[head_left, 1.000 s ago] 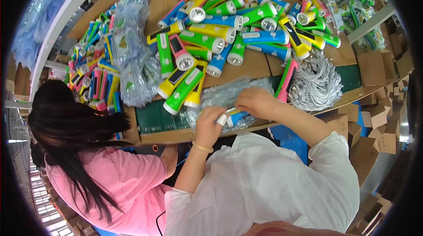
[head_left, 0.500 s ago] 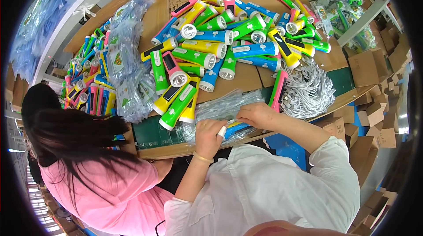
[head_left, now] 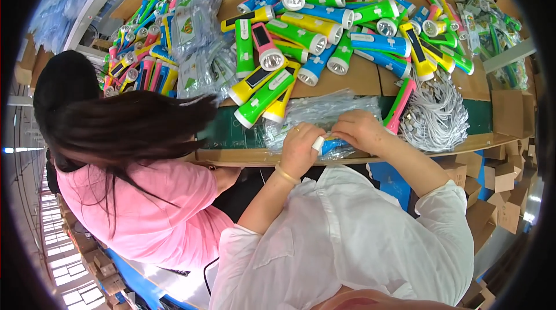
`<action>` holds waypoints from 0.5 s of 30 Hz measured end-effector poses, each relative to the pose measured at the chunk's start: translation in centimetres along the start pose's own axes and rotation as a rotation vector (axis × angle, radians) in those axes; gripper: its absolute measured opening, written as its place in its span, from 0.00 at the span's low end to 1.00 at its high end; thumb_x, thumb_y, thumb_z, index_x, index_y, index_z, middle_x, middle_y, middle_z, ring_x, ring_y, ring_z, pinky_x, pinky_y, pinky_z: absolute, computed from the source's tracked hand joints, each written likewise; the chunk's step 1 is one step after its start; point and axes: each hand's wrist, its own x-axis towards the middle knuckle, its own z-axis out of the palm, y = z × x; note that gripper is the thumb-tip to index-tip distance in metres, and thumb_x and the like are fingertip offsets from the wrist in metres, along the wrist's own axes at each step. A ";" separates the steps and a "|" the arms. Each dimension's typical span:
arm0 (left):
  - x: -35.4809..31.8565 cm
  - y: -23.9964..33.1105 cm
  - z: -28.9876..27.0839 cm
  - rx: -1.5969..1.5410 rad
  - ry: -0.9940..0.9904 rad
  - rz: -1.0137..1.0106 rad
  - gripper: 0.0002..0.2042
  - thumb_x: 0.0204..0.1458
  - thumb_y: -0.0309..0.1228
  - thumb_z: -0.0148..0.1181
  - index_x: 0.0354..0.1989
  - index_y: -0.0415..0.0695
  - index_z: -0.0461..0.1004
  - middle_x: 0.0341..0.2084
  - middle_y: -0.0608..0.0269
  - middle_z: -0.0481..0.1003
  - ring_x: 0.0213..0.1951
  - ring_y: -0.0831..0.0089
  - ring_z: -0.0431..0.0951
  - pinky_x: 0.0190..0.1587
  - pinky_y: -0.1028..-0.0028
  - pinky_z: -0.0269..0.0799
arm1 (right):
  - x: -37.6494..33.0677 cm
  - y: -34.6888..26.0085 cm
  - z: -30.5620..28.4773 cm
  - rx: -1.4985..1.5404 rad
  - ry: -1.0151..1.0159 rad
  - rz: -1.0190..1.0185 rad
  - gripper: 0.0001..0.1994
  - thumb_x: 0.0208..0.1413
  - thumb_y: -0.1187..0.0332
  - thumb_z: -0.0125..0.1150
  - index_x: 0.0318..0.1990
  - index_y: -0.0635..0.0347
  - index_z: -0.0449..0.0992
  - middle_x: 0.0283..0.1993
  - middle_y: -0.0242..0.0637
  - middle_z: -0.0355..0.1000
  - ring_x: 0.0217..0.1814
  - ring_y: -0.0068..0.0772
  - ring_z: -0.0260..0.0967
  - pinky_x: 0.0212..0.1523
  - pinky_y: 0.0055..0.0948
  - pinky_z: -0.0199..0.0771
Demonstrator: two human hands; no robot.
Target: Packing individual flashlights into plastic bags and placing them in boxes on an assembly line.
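My left hand and my right hand meet at the near edge of the table, fingers pinched close together. Between them is a clear plastic bag with a blue flashlight in it, mostly covered by my fingers. Both hands seem closed on the bag's film; the exact grip is partly hidden. A white wrap covers one of my left fingers. Just beyond lies a stack of flat clear bags. A pink and green flashlight leans beside my right hand, next to a bundle of white cables.
A large heap of green, blue, yellow and pink flashlights covers the cardboard beyond. Printed plastic bags are piled to its left. A co-worker in a pink top sits close on my left. Cardboard boxes stand at right.
My hands have come closer together over the bagged flashlight. The whole view has shifted, so the table sits higher and further right. The co-worker's hair has swung to the right.
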 end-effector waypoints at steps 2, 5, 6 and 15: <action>-0.7 -0.3 0.0 0.000 0.011 0.016 0.07 0.45 0.21 0.62 0.34 0.41 0.77 0.30 0.55 0.76 0.36 0.52 0.75 0.40 0.60 0.71 | -0.2 -0.2 -0.3 -0.022 0.001 -0.002 0.06 0.51 0.68 0.68 0.33 0.56 0.77 0.31 0.36 0.73 0.35 0.45 0.74 0.35 0.41 0.73; -0.9 -0.9 -0.4 -0.029 0.009 -0.015 0.05 0.48 0.21 0.62 0.34 0.40 0.77 0.31 0.54 0.77 0.36 0.53 0.76 0.41 0.62 0.72 | -1.7 1.5 -1.5 -0.072 -0.017 0.065 0.05 0.53 0.67 0.66 0.33 0.55 0.76 0.34 0.34 0.75 0.38 0.44 0.75 0.38 0.41 0.74; -0.9 -0.9 -0.3 -0.037 0.001 -0.015 0.05 0.48 0.21 0.62 0.34 0.40 0.77 0.31 0.54 0.77 0.36 0.53 0.76 0.41 0.62 0.72 | -2.3 2.1 -1.9 -0.086 -0.015 0.095 0.05 0.53 0.67 0.66 0.33 0.55 0.76 0.34 0.34 0.75 0.38 0.44 0.75 0.38 0.41 0.74; 0.7 -3.0 -0.8 -0.418 -0.228 -0.658 0.33 0.69 0.53 0.34 0.47 0.35 0.80 0.35 0.49 0.81 0.42 0.61 0.80 0.46 0.65 0.73 | -5.2 0.9 -4.8 0.220 0.156 0.222 0.02 0.60 0.74 0.60 0.39 0.60 0.75 0.32 0.42 0.74 0.32 0.44 0.74 0.35 0.34 0.73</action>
